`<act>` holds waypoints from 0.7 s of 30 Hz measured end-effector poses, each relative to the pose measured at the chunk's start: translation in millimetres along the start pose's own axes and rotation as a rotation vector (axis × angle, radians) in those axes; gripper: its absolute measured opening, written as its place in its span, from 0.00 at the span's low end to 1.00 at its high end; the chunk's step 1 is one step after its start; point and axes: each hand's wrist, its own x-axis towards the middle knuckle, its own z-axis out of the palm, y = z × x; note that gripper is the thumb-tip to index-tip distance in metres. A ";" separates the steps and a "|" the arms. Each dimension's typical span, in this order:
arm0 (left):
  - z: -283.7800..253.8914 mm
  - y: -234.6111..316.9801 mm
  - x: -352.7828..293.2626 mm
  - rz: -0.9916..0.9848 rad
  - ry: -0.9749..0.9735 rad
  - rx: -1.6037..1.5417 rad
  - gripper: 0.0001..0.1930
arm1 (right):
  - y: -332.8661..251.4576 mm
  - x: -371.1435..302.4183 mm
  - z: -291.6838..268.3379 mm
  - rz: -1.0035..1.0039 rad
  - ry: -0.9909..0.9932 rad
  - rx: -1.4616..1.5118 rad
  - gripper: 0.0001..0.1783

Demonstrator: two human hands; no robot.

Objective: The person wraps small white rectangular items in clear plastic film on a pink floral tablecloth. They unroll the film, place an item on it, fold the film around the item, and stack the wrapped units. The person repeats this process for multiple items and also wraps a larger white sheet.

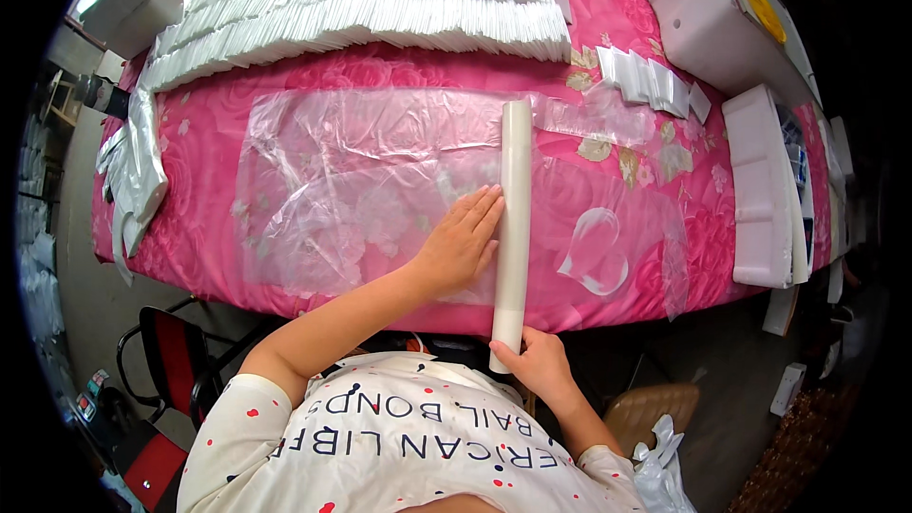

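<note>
A long off-white tube-like roll (516, 180) lies across the pink flowered tablecloth, its near end jutting past the table edge. My right hand (538, 361) grips that near end, thumb along its side. Flat on the clear plastic sheet (323, 190), my left hand (458, 245) has its fingers stretched out, their tips against the roll's left side. The wrinkled sheet spreads out left of the roll, and more clear film (608, 199) lies to its right. Whether the film is wound on the roll, I cannot tell.
Long rows of white packets (380, 14) line the far side, with a few more packets (646, 81) at the right. White foam boxes (703, 14) stand at the far corners. A foam lid (763, 195) leans at right; a white plastic bag (133, 171) drapes at left.
</note>
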 end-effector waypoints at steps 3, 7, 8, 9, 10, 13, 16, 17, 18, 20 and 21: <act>12.4 0.0 -0.1 -0.055 -0.027 0.036 0.30 | -6.4 -0.2 -10.3 0.006 -0.054 -0.041 0.25; 16.8 0.1 -2.6 -0.102 -0.142 0.208 0.32 | -10.2 16.6 -32.3 0.054 -0.153 -0.037 0.28; 17.8 1.0 -2.6 -0.108 -0.154 0.241 0.32 | -15.2 24.9 -39.6 0.032 -0.121 0.005 0.29; 18.7 1.2 -3.0 -0.116 -0.166 0.274 0.33 | -20.2 36.4 -44.9 -0.055 -0.034 -0.007 0.28; 18.9 0.9 -3.5 -0.117 -0.164 0.279 0.33 | -27.0 49.5 -49.6 -0.144 0.055 -0.021 0.27; 20.2 0.7 -2.9 -0.111 -0.158 0.292 0.33 | -49.5 99.3 -60.6 -0.243 0.174 0.125 0.23; 20.3 1.2 -1.4 -0.095 -0.150 0.306 0.32 | -58.0 149.7 -67.8 -0.305 0.249 0.312 0.20; 20.8 0.9 -2.0 -0.094 -0.145 0.301 0.32 | -58.5 165.1 -67.4 -0.341 0.288 0.317 0.19; 21.0 0.6 -1.8 -0.092 -0.139 0.296 0.32 | -57.7 180.0 -66.3 -0.377 0.327 0.323 0.18; 19.2 1.3 -1.5 -0.095 -0.127 0.291 0.32 | -59.7 205.1 -64.0 -0.457 0.306 0.514 0.17; 18.0 2.2 -1.1 -0.093 -0.121 0.287 0.31 | -62.2 214.7 -64.2 -0.497 0.249 0.699 0.16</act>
